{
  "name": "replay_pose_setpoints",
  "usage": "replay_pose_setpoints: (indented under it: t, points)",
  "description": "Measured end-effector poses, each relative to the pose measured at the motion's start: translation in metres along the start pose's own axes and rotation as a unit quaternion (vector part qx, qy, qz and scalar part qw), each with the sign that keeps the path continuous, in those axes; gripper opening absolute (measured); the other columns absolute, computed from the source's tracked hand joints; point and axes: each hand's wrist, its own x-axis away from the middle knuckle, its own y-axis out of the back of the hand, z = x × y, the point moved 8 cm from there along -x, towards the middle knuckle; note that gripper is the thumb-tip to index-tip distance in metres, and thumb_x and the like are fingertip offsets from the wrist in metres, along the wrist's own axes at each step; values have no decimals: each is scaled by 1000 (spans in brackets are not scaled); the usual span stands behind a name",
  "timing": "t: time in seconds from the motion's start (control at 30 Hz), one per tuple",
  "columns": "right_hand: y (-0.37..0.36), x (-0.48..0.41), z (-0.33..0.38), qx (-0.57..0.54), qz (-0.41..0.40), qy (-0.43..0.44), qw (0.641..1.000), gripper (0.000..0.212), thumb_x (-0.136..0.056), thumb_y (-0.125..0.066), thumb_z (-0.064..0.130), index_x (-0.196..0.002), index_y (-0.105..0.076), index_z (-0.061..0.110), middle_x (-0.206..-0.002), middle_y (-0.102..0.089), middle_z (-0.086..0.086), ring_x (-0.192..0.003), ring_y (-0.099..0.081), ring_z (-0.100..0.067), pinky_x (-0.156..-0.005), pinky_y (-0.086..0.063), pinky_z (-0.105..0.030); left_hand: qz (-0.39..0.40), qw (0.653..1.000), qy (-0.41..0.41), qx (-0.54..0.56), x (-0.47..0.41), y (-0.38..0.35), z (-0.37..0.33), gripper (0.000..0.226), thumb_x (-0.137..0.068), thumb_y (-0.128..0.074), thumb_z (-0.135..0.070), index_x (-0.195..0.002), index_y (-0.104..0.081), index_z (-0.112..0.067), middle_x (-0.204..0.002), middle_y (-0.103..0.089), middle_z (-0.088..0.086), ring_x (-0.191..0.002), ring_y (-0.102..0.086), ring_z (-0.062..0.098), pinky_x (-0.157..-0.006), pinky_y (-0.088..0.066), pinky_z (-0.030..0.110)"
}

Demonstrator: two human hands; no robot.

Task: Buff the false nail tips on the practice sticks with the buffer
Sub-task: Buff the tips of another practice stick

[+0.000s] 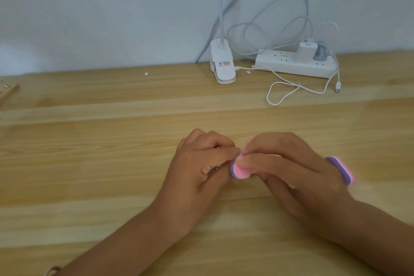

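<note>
Far-left table edge: a bit of wooden frame (7, 92), not in play. Your left hand (197, 163) sits mid-table toward the near edge, fingers curled in, thumb tip meeting forefinger right at the end of the buffer (240, 170). What it pinches is hidden, so I can't tell if a practice stick or nail tip is in there. The buffer is a pink-and-purple layered block lying across under your right hand (289, 170). Its rounded end pokes out at the left fingertips, its other end shows past the right hand's outer side. Right hand grips it, thumb laid on the pink face, fingers curled over. My read: light, foam-cored, slightly squashy, grit faces grippy, so hold it mid-length and use light pressure. A nail tip would be thin, slick and easy to flick off, so pinch the practice stick close under it. Far edge, centre to right: lamp clip (223, 65), power strip (291, 64), loose cable (281, 94), well apart from the work.
</note>
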Motion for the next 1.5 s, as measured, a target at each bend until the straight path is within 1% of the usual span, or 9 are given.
replay_pose_setpoints:
  t: [0.13,0.27,0.37,0.5,0.6,0.9,1.0,1.37,1.5]
  points:
    - [7,-1,-12,14,-15,-34,999,30,-85,-65,-11,-111,-70,4,-110,-66,-10,-102,-64,-22,-90,-50,-31,3,1000,-2,9,-3,0,-1,22,-93,-55,-29,-89,-75,-23,-89,-64,-10,-82,-49,2,-76,-39,26]
    - [0,1,-3,18,-18,-14,1000,29,-85,-64,-12,-109,-72,1,-110,-67,-11,-104,-63,-23,-92,-49,-31,8,1000,-5,13,-1,-1,-1,24,-94,-53,-30,-93,-76,-23,-92,-66,-10,-82,-53,11,-75,-40,25]
    - [6,0,-12,32,-24,-42,998,27,-86,-64,-10,-109,-72,1,-111,-66,-9,-103,-63,-22,-92,-49,-32,7,1000,2,16,-1,-1,1,22,-94,-55,-28,-88,-75,-21,-90,-65,-10,-82,-54,12,-76,-39,26]
    - [-2,3,2,23,0,6,1000,29,-85,-61,-15,-106,-74,0,-112,-66,-9,-107,-62,-22,-95,-47,-30,23,1000,-1,11,-1,-4,0,25,-94,-53,-28,-92,-76,-19,-92,-67,-10,-82,-56,14,-75,-38,25]
    - [4,0,-10,38,-9,-20,999,29,-85,-61,-14,-107,-73,0,-111,-66,-11,-104,-61,-21,-95,-46,-26,16,1000,12,24,-2,-2,2,18,-93,-58,-27,-89,-75,-23,-89,-65,-10,-81,-54,12,-76,-38,26]
    - [8,1,-9,25,-24,-31,999,28,-86,-64,-9,-109,-72,2,-110,-66,-9,-102,-65,-22,-92,-49,-29,-7,993,51,102,-1,2,7,12,-89,-66,-20,-90,-78,-17,-88,-66,-9,-86,-57,14,-79,-43,35]
    - [3,2,1,13,-23,2,1000,27,-85,-64,-12,-107,-73,2,-111,-66,-8,-104,-63,-21,-92,-48,-30,1,992,57,115,0,0,8,16,-89,-66,-24,-94,-78,-16,-89,-67,-8,-87,-57,14,-78,-44,31]
    - [10,1,-7,24,-41,-37,998,23,-86,-65,-10,-106,-71,-1,-110,-65,-9,-101,-63,-23,-91,-49,-30,3,984,87,153,0,0,14,14,-87,-65,-20,-89,-78,-16,-88,-69,-8,-86,-56,10,-80,-41,25]
    - [6,2,-2,25,-38,-23,999,21,-86,-66,-8,-106,-71,0,-108,-65,-9,-102,-62,-22,-94,-46,-26,-3,982,89,164,2,2,16,13,-87,-67,-23,-92,-78,-19,-90,-71,-8,-89,-59,15,-80,-43,24]
